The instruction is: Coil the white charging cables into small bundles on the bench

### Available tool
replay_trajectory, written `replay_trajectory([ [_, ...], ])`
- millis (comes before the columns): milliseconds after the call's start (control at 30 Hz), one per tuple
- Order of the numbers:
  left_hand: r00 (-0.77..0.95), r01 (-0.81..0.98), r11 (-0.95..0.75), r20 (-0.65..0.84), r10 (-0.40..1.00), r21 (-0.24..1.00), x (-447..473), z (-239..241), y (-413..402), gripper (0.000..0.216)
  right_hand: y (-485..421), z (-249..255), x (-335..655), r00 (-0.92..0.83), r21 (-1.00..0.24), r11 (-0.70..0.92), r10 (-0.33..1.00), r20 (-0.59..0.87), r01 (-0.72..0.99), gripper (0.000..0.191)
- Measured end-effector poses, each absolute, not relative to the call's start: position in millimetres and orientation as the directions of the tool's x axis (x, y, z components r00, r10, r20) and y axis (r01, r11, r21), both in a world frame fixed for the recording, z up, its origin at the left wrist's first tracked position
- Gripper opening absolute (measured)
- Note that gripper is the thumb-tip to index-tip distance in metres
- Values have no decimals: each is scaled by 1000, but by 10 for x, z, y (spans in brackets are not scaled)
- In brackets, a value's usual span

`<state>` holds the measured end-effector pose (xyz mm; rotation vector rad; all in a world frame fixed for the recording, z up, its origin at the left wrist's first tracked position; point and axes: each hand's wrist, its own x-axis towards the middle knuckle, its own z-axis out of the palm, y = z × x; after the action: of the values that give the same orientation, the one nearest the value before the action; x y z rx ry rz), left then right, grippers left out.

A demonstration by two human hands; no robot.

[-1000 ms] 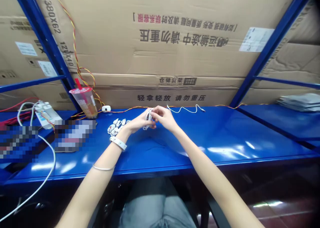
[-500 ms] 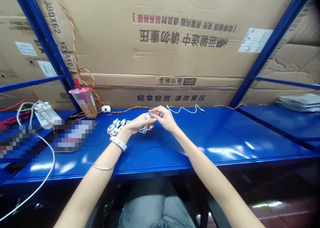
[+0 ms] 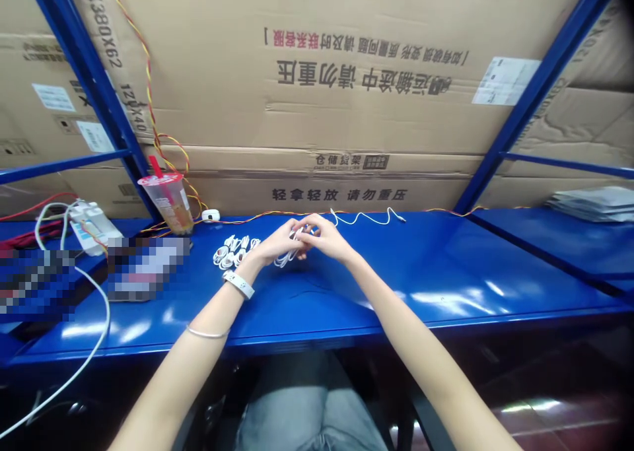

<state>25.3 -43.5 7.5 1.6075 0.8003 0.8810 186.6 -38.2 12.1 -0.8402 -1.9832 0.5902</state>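
Both my hands meet over the middle of the blue shelf surface (image 3: 446,266). My left hand (image 3: 277,245) is closed around a coiled white cable (image 3: 286,258), whose loops hang below the fingers. My right hand (image 3: 321,238) pinches the same cable at its top, fingertips touching those of the left. A small pile of coiled white cables (image 3: 232,251) lies just left of my left hand. One loose white cable (image 3: 369,218) stretches along the back of the shelf, behind my right hand.
A plastic drink cup with a red straw (image 3: 169,201) stands at the back left. A white power strip (image 3: 92,221) with a thick white cord (image 3: 102,306) lies far left. Cardboard boxes (image 3: 347,107) wall the back. Grey flat packs (image 3: 594,202) are stacked at right.
My hands have dropped slightly toward the shelf and turned the coil; the cable loops now hang lower beneath my left fingers.
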Motion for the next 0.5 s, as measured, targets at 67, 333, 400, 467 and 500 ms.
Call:
replay_trajectory([
  [67,524,42,-170,123,843,985,253,80,-447,49,-378,129,1883,-399,-701,648,751,526,298,13],
  [333,494,-205,19,87,865,978,194,151,-411,37,-340,207,1978,-306,-857,514,824,477,48,18],
  [400,438,-280,52,79,895,958,190,114,-349,27,-335,215,1995,-291,-861,505,834,468,63,18],
  [467,381,-334,64,72,922,940,193,69,-297,19,-331,208,1999,-294,-870,487,844,448,74,18],
  [500,354,-344,61,69,933,937,198,51,-278,16,-328,200,1995,-297,-872,484,845,444,76,18],
])
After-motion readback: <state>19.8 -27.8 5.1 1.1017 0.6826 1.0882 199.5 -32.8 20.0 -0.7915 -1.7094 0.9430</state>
